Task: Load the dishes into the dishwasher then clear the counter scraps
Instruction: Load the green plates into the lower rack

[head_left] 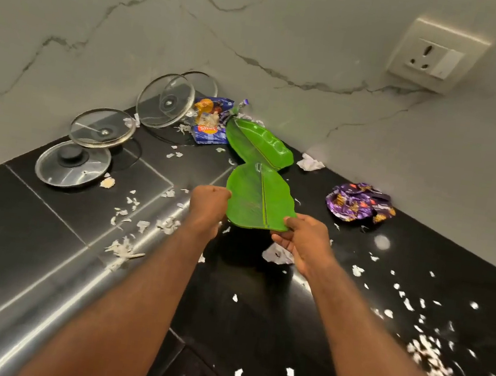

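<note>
I hold a green leaf-shaped plate above the black counter, with both hands. My left hand grips its left edge, fingers curled. My right hand pinches its near right corner. A second green leaf plate lies on the counter just behind it, toward the corner. Several glass pot lids stand or lie at the back left: one lid leans on the wall, another lid is propped up, and a third lid lies flat.
White paper scraps are strewn over the counter. A crumpled purple wrapper lies at the right, blue snack packets sit in the corner. Crumpled paper lies near the wall. A wall socket is at upper right.
</note>
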